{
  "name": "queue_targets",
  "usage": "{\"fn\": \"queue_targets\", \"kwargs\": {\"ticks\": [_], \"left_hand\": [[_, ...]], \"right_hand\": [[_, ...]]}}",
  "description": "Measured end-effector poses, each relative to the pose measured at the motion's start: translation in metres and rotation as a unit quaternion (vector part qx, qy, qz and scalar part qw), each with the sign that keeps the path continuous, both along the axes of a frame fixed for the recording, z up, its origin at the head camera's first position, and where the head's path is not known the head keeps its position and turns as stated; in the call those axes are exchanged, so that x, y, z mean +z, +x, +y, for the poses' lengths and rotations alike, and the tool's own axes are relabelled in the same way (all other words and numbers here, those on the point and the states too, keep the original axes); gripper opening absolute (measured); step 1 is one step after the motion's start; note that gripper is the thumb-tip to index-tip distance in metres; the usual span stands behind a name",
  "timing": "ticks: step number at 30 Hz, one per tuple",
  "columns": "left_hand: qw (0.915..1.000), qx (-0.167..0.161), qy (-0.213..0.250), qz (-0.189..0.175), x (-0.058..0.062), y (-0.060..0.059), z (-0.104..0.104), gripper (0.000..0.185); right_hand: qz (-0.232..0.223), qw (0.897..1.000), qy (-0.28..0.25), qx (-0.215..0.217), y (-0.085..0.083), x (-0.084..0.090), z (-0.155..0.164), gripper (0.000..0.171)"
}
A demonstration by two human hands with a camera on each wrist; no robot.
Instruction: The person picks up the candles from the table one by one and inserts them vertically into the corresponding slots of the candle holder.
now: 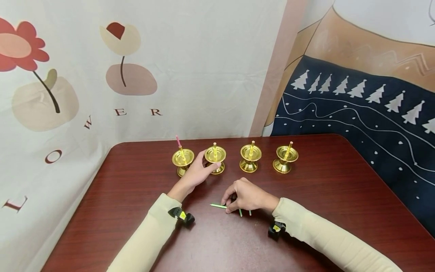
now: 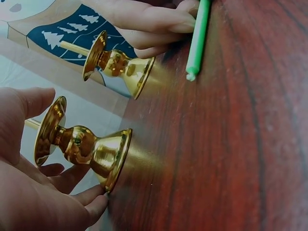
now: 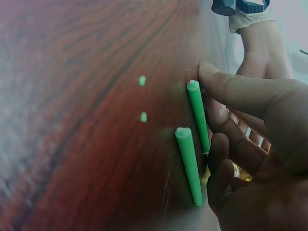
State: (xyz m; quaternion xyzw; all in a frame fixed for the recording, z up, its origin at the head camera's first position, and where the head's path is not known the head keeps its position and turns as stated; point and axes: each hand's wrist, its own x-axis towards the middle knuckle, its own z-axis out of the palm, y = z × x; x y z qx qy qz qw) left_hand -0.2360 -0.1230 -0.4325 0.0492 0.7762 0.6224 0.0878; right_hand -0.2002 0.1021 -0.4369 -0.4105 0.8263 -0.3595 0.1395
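On the table (image 1: 340,196): four brass holders in a row. Leftmost holder (image 1: 182,158) already carries a pink candle (image 1: 178,141); the other three show bare spikes, so one done, three left by my read. Left hand (image 1: 195,172) curls around the second holder (image 1: 215,155), steadying it. Right hand (image 1: 245,196) pinches a green candle (image 1: 218,206) flat on the table, more green candles (image 3: 190,166) beside its fingers.

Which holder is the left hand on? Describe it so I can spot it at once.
On the dark red table, four gold holders stand in a row near the wall. The left hand grips the second holder from the left. Its spike is bare, unlike the leftmost holder, which carries a pink candle.
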Motion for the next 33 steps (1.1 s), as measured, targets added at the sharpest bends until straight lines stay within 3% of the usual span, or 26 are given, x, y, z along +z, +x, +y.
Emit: {"fn": "queue_targets", "kwargs": {"ticks": [10,19,33], "left_hand": [[0.9999,-0.004,-0.011,0.004,-0.001,-0.004,-0.002,0.083],[0.9999,-0.013,-0.008,0.0,-0.003,-0.005,-0.003,0.081],[0.9994,-0.029,-0.014,0.01,-0.005,-0.005,-0.004,0.077]], "right_hand": [[0.024,0.999,0.005,0.023,-0.003,-0.001,-0.002,0.016],[0.085,0.996,0.008,0.031,-0.005,0.002,0.001,0.019],[0.087,0.995,-0.038,-0.027,-0.021,0.021,0.005,0.013]]}}
